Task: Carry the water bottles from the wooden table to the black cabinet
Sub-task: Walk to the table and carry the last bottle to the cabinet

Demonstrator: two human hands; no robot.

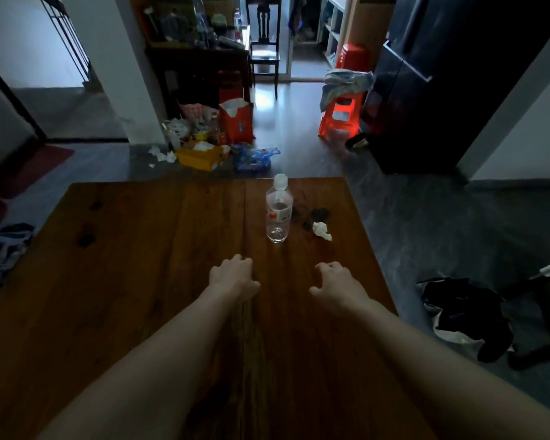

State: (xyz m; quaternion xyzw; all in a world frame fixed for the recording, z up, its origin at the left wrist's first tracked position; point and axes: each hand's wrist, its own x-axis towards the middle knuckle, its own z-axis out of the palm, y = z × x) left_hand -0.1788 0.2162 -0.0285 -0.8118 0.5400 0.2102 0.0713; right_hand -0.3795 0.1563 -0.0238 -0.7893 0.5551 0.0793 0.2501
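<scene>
My hands, left (232,274) & right (335,282), hover loosely curled, holding nothing, over wooden bench (140,281). Water bottle (278,211) upright nr far edge, crumpled tissue (322,231) beside it.

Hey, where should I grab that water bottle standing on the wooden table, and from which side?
Wrap a hand round the water bottle at its labelled middle, coming from the near side. It stands upright and apart from everything else, so its straight round body is open to a side grip. The crumpled tissue lies to its right, so the left hand probably has the clearer path.
</scene>
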